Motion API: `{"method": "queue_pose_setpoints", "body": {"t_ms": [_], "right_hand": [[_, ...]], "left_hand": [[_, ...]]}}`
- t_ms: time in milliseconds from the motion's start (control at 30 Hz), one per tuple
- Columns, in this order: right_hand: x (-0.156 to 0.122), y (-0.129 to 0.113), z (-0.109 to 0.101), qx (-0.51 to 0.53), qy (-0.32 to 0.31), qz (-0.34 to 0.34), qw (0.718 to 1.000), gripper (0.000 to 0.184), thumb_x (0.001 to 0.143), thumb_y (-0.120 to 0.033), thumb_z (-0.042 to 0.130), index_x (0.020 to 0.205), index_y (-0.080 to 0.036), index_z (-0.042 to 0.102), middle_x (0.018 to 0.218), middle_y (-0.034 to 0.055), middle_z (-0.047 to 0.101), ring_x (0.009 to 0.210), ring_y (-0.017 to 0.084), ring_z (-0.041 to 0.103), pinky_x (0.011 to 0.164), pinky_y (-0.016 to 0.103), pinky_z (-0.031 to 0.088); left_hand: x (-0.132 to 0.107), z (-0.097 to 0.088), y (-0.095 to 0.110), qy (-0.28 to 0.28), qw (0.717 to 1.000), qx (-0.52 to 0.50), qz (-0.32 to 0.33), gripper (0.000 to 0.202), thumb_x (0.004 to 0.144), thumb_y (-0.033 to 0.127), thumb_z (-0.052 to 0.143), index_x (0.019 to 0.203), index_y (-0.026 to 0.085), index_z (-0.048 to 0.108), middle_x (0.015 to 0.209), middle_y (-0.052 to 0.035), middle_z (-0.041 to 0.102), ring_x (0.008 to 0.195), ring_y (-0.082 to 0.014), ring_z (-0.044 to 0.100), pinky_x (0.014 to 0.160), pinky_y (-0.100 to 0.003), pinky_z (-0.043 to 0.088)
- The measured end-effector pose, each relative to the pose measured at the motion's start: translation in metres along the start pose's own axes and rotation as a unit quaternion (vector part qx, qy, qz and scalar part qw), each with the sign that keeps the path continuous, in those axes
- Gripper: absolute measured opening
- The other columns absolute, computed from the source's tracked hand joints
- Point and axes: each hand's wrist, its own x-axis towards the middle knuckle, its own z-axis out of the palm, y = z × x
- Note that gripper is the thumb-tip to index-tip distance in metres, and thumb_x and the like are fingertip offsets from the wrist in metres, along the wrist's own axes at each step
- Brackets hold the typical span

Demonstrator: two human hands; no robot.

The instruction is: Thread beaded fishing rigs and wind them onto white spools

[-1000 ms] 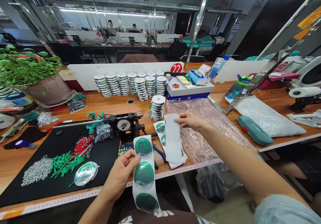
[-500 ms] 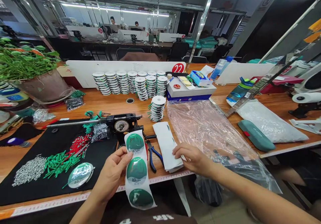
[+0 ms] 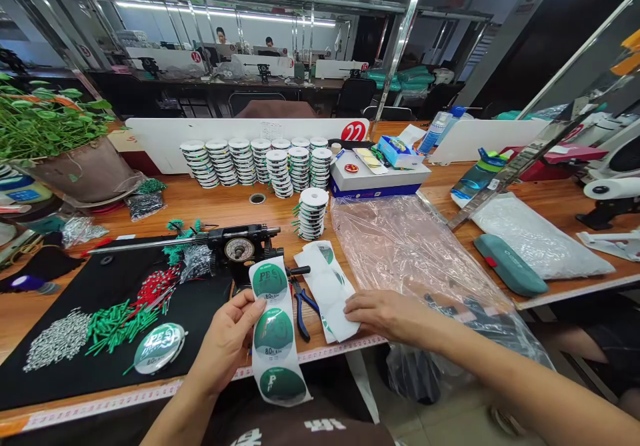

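My left hand [image 3: 225,343] is closed on a strip of round green labels [image 3: 273,333], held upright over the near edge of the wooden bench [image 3: 225,209]. My right hand [image 3: 383,314] rests with its fingers on a small pile of white label backing sheets [image 3: 327,287] lying beside blue-handled pliers [image 3: 301,303]. A labelled spool [image 3: 159,347] lies on the black mat [image 3: 100,339] to the left. A single stack of spools [image 3: 313,214] stands just behind the backing sheets.
A black counter machine [image 3: 240,249] sits behind the strip. Several stacks of spools [image 3: 255,163] line the white divider. Green, red and silver small parts [image 3: 115,323] lie on the mat. A clear plastic bag [image 3: 415,253], a blue box [image 3: 380,176] and a potted plant [image 3: 65,146] surround the workspace.
My right hand came down from holding a backing sheet in the air and laid it on the pile near the bench edge. My left hand kept hold of the label strip.
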Motion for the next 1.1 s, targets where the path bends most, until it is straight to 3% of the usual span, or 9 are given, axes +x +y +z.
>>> {"method": "queue_pose_setpoints", "body": {"t_ms": [167, 233, 300, 367, 467, 567, 633, 933, 1100], "right_hand": [[-0.004, -0.005, -0.012, 0.012, 0.024, -0.011, 1.000, 0.026, 0.102, -0.019, 0.049, 0.117, -0.022, 0.070, 0.119, 0.0096, 0.072, 0.113, 0.026, 0.064, 0.098, 0.042, 0.049], [-0.007, -0.006, -0.029, 0.068, 0.138, 0.039, 0.987, 0.024, 0.102, -0.025, 0.050, 0.114, -0.025, 0.072, 0.111, 0.0084, 0.074, 0.103, 0.025, 0.068, 0.089, 0.042, 0.053], [-0.009, -0.004, -0.052, 0.133, 0.290, 0.124, 0.940, 0.022, 0.102, -0.034, 0.053, 0.108, -0.027, 0.072, 0.098, 0.0068, 0.075, 0.087, 0.023, 0.069, 0.076, 0.038, 0.055], [-0.004, 0.003, -0.074, 0.196, 0.381, 0.184, 0.885, 0.022, 0.099, -0.042, 0.057, 0.102, -0.025, 0.071, 0.085, 0.0048, 0.071, 0.073, 0.021, 0.065, 0.066, 0.034, 0.054], [0.016, 0.026, -0.088, 0.277, 0.300, 0.199, 0.891, 0.033, 0.093, -0.054, 0.061, 0.094, -0.022, 0.068, 0.078, 0.0025, 0.065, 0.065, 0.017, 0.059, 0.059, 0.030, 0.050], [0.046, 0.057, -0.076, 0.293, 0.134, 0.176, 0.930, 0.043, 0.091, -0.059, 0.057, 0.090, -0.018, 0.068, 0.073, 0.0009, 0.061, 0.061, 0.014, 0.055, 0.056, 0.027, 0.045], [0.064, 0.075, -0.063, 0.280, 0.091, 0.162, 0.942, 0.040, 0.091, -0.055, 0.057, 0.088, -0.017, 0.069, 0.071, 0.0001, 0.061, 0.061, 0.014, 0.053, 0.057, 0.026, 0.043], [0.093, 0.103, -0.040, 0.236, 0.108, 0.141, 0.955, 0.023, 0.094, -0.033, 0.058, 0.093, -0.017, 0.074, 0.088, 0.0033, 0.072, 0.081, 0.018, 0.060, 0.074, 0.027, 0.043], [0.091, 0.105, -0.036, 0.227, 0.148, 0.153, 0.950, 0.023, 0.093, -0.033, 0.059, 0.097, -0.017, 0.074, 0.095, 0.0047, 0.073, 0.086, 0.019, 0.061, 0.079, 0.028, 0.043]], "left_hand": [[0.002, -0.002, -0.001, 0.002, 1.000, -0.008, 0.002, 0.044, 0.063, 0.045, 0.089, 0.083, 0.017, 0.062, 0.068, -0.0003, 0.070, 0.051, -0.0130, 0.062, 0.050, -0.023, 0.054], [0.002, -0.004, -0.002, 0.002, 1.000, -0.013, 0.009, 0.043, 0.064, 0.045, 0.088, 0.083, 0.017, 0.061, 0.067, 0.0005, 0.070, 0.051, -0.0127, 0.062, 0.050, -0.022, 0.054], [0.003, -0.006, -0.003, 0.009, 1.000, -0.019, 0.018, 0.043, 0.066, 0.044, 0.088, 0.085, 0.018, 0.060, 0.069, 0.0008, 0.071, 0.051, -0.0124, 0.062, 0.050, -0.022, 0.054], [0.005, -0.006, -0.003, 0.021, 0.999, -0.025, 0.024, 0.043, 0.065, 0.043, 0.088, 0.085, 0.018, 0.059, 0.069, 0.0014, 0.071, 0.051, -0.0121, 0.062, 0.050, -0.021, 0.054], [0.005, -0.004, -0.003, 0.026, 0.999, -0.028, 0.028, 0.042, 0.065, 0.043, 0.088, 0.083, 0.018, 0.059, 0.066, 0.0026, 0.069, 0.050, -0.0111, 0.062, 0.049, -0.020, 0.053], [0.002, 0.000, -0.003, 0.023, 0.999, -0.022, 0.030, 0.040, 0.066, 0.044, 0.087, 0.084, 0.018, 0.061, 0.067, 0.0024, 0.070, 0.050, -0.0112, 0.062, 0.049, -0.020, 0.052], [0.001, 0.001, -0.004, 0.027, 0.999, -0.017, 0.030, 0.040, 0.066, 0.043, 0.087, 0.086, 0.018, 0.062, 0.071, 0.0010, 0.072, 0.052, -0.0126, 0.064, 0.050, -0.021, 0.054], [0.002, 0.002, -0.012, 0.008, 1.000, 0.010, 0.012, 0.042, 0.067, 0.046, 0.086, 0.089, 0.018, 0.063, 0.074, 0.0003, 0.070, 0.055, -0.0122, 0.062, 0.053, -0.021, 0.053], [0.000, 0.024, -0.018, -0.089, 0.993, 0.080, -0.008, 0.041, 0.072, 0.052, 0.081, 0.083, 0.016, 0.065, 0.076, -0.0017, 0.067, 0.064, -0.0126, 0.060, 0.058, -0.020, 0.049]]}}
